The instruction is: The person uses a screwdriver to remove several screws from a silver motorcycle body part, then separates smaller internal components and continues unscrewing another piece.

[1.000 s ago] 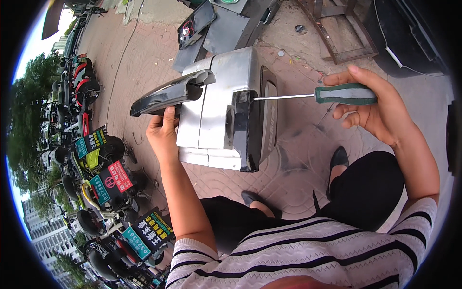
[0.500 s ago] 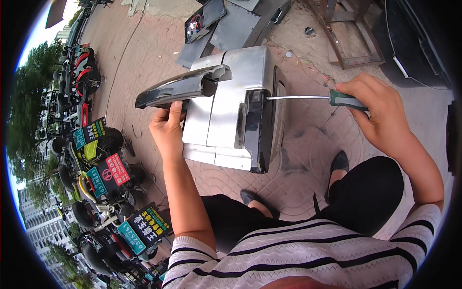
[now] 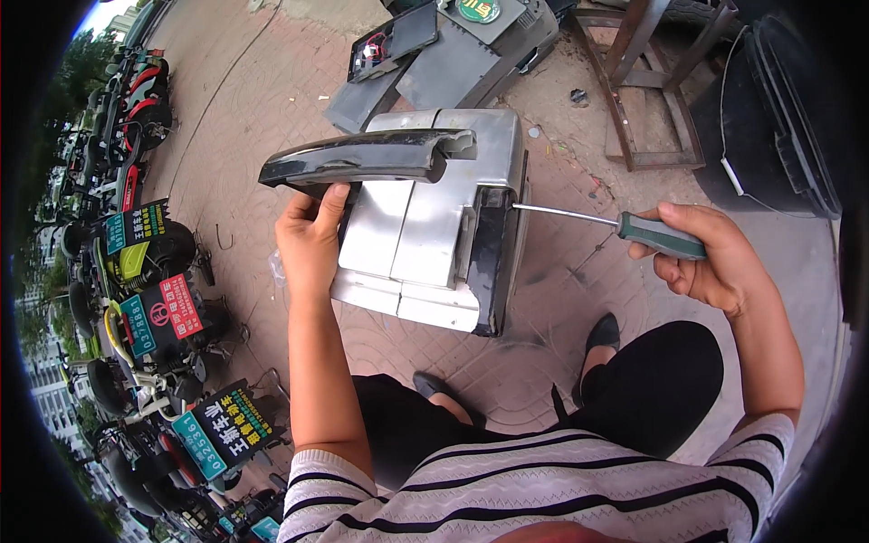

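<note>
A silver metal case (image 3: 425, 217) with a black end piece (image 3: 493, 262) rests in front of me. My left hand (image 3: 312, 231) is closed at its left side, thumb and fingers pinching the underside of a long black plastic handle (image 3: 362, 158) that slants over the case. In my right hand (image 3: 711, 258) is a screwdriver (image 3: 665, 237) with a green and grey grip, held between thumb and fingers. Its thin shaft reaches left, and the tip meets the upper part of the black end piece; whether it sits in a screw is too small to tell.
Dark panels and an open black casing (image 3: 394, 41) lie on the brick paving beyond the case. A rusty metal frame (image 3: 656, 163) and a black bucket (image 3: 760, 118) stand at the far right. Several parked scooters (image 3: 172, 317) line the left. My shoes (image 3: 602, 332) are close to the case.
The view has shifted, so the case appears slightly lower. My right hand has dropped, its fingers have shifted on the grip, and the screwdriver now slopes down toward it. My left hand keeps hold.
</note>
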Available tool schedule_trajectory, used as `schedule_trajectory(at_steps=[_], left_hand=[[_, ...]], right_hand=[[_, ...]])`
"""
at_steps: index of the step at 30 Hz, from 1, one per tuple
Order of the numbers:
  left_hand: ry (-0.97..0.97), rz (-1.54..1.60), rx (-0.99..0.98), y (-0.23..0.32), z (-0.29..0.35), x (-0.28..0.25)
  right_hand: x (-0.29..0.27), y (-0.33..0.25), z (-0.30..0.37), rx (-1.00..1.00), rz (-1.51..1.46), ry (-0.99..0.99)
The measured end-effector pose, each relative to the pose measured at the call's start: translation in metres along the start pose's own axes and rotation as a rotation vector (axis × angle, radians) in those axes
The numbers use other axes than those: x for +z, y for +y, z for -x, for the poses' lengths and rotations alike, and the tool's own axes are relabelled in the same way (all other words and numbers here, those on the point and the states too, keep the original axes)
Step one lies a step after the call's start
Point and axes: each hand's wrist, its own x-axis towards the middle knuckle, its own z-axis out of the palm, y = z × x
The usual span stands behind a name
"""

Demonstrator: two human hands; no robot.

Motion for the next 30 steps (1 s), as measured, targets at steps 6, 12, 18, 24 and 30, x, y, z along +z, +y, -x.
schedule_trajectory(at_steps=[6,12,18,24,30], left_hand=[[0.012,-0.022,0.038,0.002,0.001,0.002],[0.020,-0.046,0.095,0.007,0.004,0.002],[0.027,-0.028,0.063,0.003,0.002,0.001],[0.024,-0.019,0.072,0.007,0.003,0.003],[0.054,-0.095,0.086,0.002,0.002,0.000]], right_hand=[[-0.012,-0.019,0.000,0.063,0.144,-0.144],[-0.003,-0.023,0.001,-0.070,0.394,-0.123],[-0.007,-0.002,-0.004,-0.810,0.965,-0.146],[-0.003,0.011,0.006,-1.054,1.254,-0.071],[0.008,-0.006,0.010,-0.413,1.009,-0.077]])
